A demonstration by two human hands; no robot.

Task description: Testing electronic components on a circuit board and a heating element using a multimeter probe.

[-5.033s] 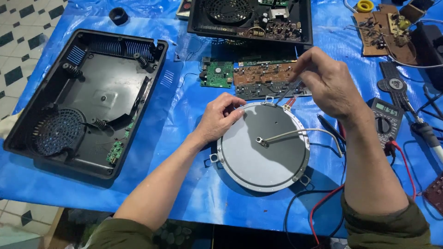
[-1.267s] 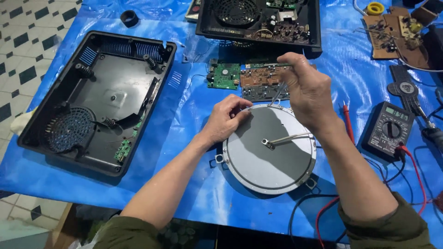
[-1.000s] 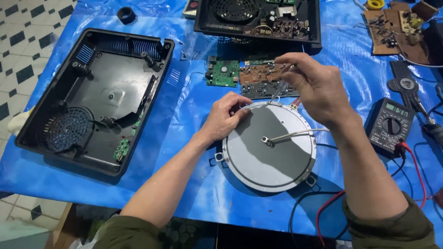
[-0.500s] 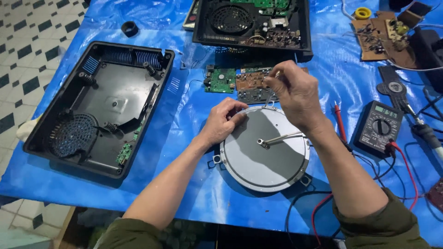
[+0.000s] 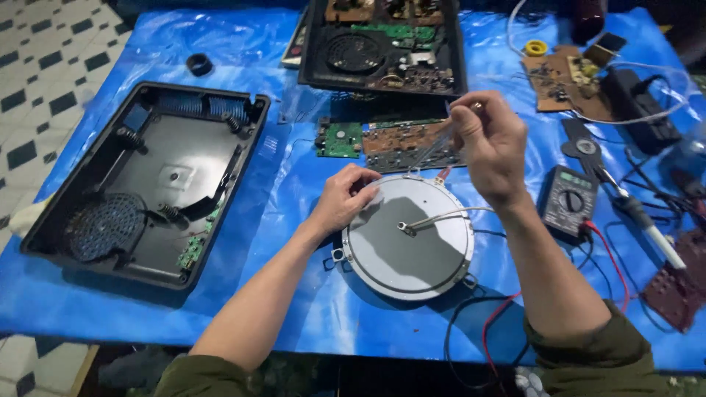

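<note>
**A:** What was on the table, and what were the hands doing?

**B:** A blue plastic sheet (image 5: 220, 345) covered the table. Near its middle lay a round grey metal disc (image 5: 408, 242), flat, with a thin wire running from its centre toward the right. The left hand (image 5: 346, 198) rested on the disc's upper left edge, fingers curled down onto the rim and pressing it in place.

**A:** And the right hand?

**B:** The right hand (image 5: 491, 143) was raised above the far edge of the disc, thumb and fingers pinched together on some thin wires (image 5: 434, 147) that slanted down toward the disc's rim.

**A:** What lay around them?

**B:** Just beyond the disc sat a brown circuit board (image 5: 408, 140) with a small green board (image 5: 340, 138) beside it. To the left lay an open black plastic housing (image 5: 147, 191), a round grille in its near corner. At the far edge was another black housing (image 5: 382, 44) with a fan and boards inside. Right of the disc, near the right forearm, lay a multimeter (image 5: 568, 202) with red and black leads, and further right a soldering iron (image 5: 647, 224).
</note>
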